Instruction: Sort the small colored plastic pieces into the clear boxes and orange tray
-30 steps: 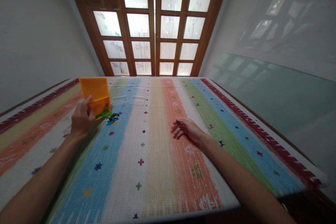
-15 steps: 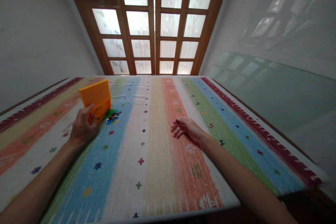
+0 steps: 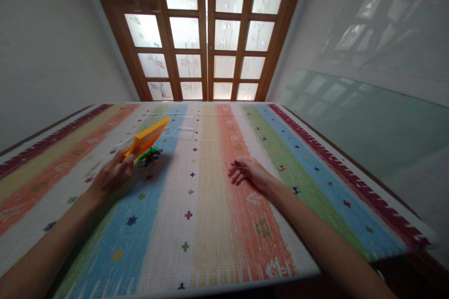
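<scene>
My left hand (image 3: pixel 115 170) is closed on the near end of an orange box (image 3: pixel 149 135), which looks like a shallow plastic tray. The box is held tilted above the table, its far end pointing up and to the right. Just beneath and beside it lies a small heap of tiny green, brown and blue pieces (image 3: pixel 150 158), partly hidden by the box; they are too small to name. My right hand (image 3: pixel 247 173) rests on the tablecloth's orange stripe, its fingers loosely curled and apart, with nothing in them.
A striped tablecloth (image 3: pixel 210 205) covers the table. Behind the heap lies a clear plastic tray (image 3: pixel 184 133). A wooden door with glass panes (image 3: pixel 206 32) stands beyond the far edge, and a glass panel (image 3: pixel 351 107) leans against the right wall.
My left hand has turned the orange box from nearly upright to a tilt, and moved it right over the heap. My right hand has stayed in place.
</scene>
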A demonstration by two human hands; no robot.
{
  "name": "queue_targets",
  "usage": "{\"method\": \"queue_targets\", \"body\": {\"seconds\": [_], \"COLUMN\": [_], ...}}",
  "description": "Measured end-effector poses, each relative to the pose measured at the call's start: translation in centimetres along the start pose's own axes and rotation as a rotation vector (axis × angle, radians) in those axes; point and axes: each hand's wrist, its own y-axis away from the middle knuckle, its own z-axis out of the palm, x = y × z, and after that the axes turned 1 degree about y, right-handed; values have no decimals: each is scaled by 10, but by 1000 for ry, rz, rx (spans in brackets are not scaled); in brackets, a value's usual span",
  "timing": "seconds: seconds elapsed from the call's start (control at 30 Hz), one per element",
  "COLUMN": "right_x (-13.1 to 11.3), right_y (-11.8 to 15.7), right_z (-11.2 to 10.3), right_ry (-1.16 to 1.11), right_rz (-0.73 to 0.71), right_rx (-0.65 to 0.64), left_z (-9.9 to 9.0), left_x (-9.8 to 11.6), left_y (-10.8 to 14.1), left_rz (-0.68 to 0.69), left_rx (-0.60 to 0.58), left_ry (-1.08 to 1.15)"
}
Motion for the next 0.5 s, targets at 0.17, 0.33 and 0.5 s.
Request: {"method": "queue_targets", "body": {"seconds": [0.17, 0.33, 0.5], "right_x": [0, 3, 13], "right_y": [0, -2, -3], "right_z": [-1, 0, 7], "right_ry": [-5, 37, 342], "right_rz": [-5, -27, -313], "right_rx": [-6, -7, 191], "left_z": [-9, -11, 0], "left_x": [-7, 6, 64], "left_y": [-7, -18, -40], "left_rz": [26, -129, -295], "left_rx": [20, 52, 146], "left_ry": [-20, 15, 269]}}
